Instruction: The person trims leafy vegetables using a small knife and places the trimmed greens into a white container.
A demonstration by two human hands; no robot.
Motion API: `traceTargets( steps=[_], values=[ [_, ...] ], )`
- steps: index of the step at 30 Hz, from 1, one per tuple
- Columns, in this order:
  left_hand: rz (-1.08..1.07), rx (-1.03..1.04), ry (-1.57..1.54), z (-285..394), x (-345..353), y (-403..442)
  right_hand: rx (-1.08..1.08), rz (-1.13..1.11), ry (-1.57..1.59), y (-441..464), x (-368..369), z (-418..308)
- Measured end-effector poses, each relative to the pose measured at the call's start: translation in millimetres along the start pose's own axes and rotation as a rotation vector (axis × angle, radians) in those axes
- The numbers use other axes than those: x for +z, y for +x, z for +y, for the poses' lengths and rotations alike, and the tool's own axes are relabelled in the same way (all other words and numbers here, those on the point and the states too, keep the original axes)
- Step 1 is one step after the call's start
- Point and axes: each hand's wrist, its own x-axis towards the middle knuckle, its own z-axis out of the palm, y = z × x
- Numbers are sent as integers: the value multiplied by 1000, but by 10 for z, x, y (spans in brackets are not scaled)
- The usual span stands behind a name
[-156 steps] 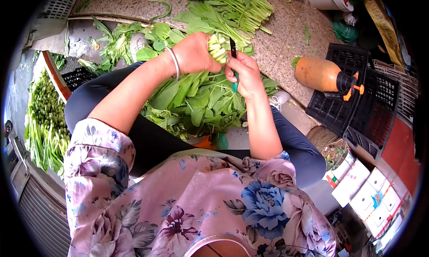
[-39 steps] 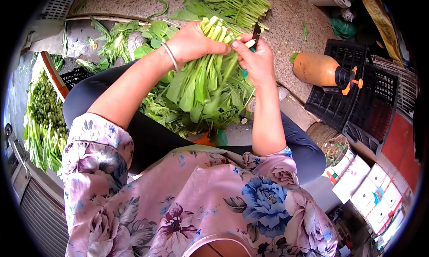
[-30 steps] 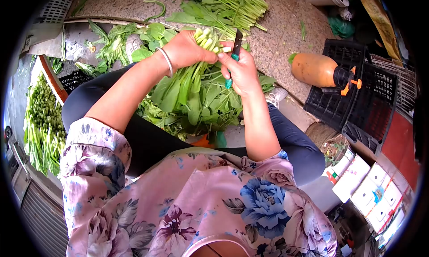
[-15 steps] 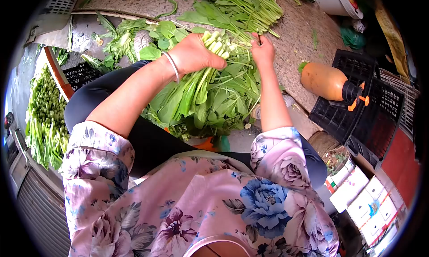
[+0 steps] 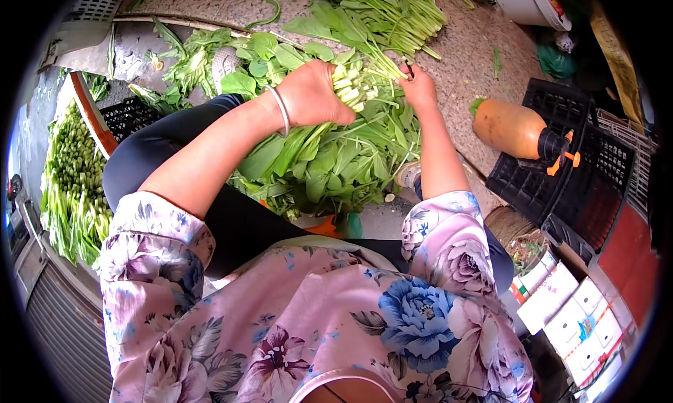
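Note:
My left hand (image 5: 315, 94) is closed around a bunch of leafy greens (image 5: 350, 87). Their pale cut stem ends stick out past the thumb toward the right, and the leaves hang down below my wrist. Beside them, my right hand (image 5: 418, 87) is closed on a small dark tool, mostly hidden by the fingers; a thin dark end shows at the fingertips. A green stalk (image 5: 385, 65) reaches close to those fingertips; whether they hold it, I cannot tell. Under both hands lies a large heap of loose leafy greens (image 5: 343, 161) between my knees.
More greens (image 5: 392, 17) lie on the speckled stone surface (image 5: 463, 52) ahead. At left stand packed green stalks (image 5: 73, 182). To the right are an orange spray bottle (image 5: 508, 127), black plastic crates (image 5: 596, 165), a white bucket (image 5: 526, 7) and white boxes (image 5: 578, 319).
My left hand has moved slightly right with the bunch, whose stem ends now point more to the right. My right hand has shifted a little right and down.

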Motion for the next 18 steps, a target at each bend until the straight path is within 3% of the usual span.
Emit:
traceTargets(
  steps=[2,3,5,8,9,10,12,13,18],
  values=[
    [-17,29,-71,-26,21,8,-7,-22,540,-42,18,55],
    [-18,33,-72,-6,23,-3,-8,-20,537,-117,-47,0],
    [-11,60,-78,53,24,-21,29,40,908,-389,-306,-246],
    [37,194,133,37,53,-1,-3,68,968,-780,-593,-454],
    [109,360,323,35,64,5,-25,100,966,-917,-668,-533],
    [108,365,321,82,78,-11,-25,104,964,-1046,-755,-600],
    [196,563,504,219,98,-77,-68,119,1055,-1264,-903,-694],
    [135,502,541,299,88,-113,-84,93,1064,-1331,-948,-691],
    [141,575,562,299,131,-87,-173,-15,1209,-1479,-1087,-801]
  ],
)
